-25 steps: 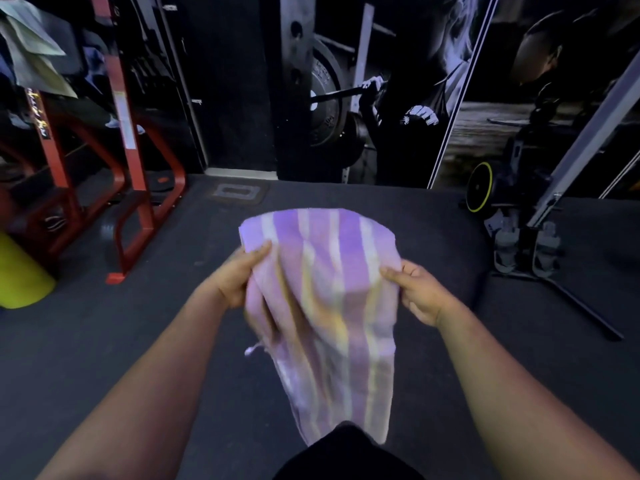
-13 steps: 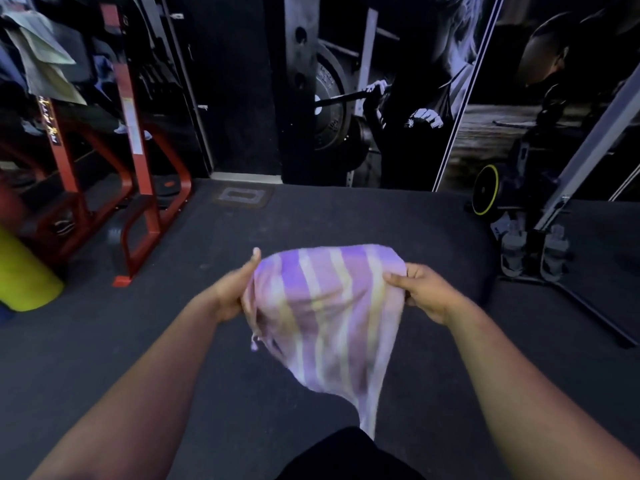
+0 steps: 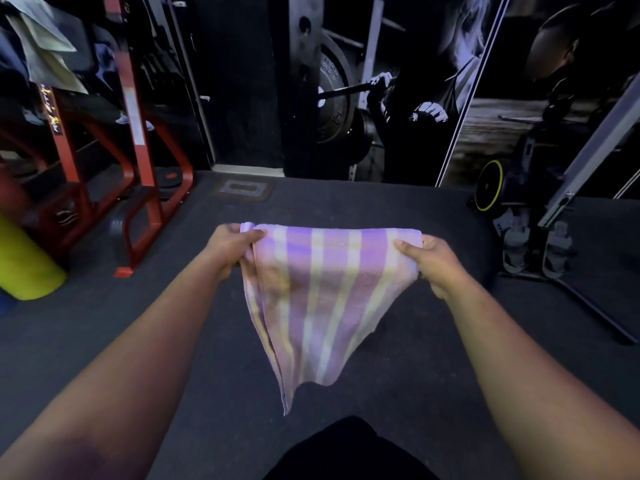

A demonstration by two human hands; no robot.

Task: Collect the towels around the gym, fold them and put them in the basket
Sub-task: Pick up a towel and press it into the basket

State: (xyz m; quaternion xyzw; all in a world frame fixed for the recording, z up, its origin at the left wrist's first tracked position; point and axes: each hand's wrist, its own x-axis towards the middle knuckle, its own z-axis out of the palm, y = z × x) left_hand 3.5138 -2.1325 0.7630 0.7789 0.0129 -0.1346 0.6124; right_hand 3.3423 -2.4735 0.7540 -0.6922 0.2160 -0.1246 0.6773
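Observation:
A purple towel (image 3: 322, 299) with pale yellow and white stripes hangs in front of me above the dark gym floor. Its top edge is pulled flat and taut between my hands. My left hand (image 3: 232, 249) pinches the top left corner with thumb over the cloth. At the top right corner, my right hand (image 3: 429, 259) grips the cloth the same way. The lower part of the towel narrows to a point and hangs free. No basket is in view.
A red steel rack (image 3: 138, 140) stands at the left with cloths (image 3: 45, 46) draped high on it. A yellow roller (image 3: 24, 265) lies at the far left. A weight plate on a black upright (image 3: 332, 109) is ahead; a grey machine frame and its feet (image 3: 540, 251) at right.
My hands have moved apart and stretched the towel's top edge straight. The towel, bunched and bulging a second ago, now hangs wide and flat.

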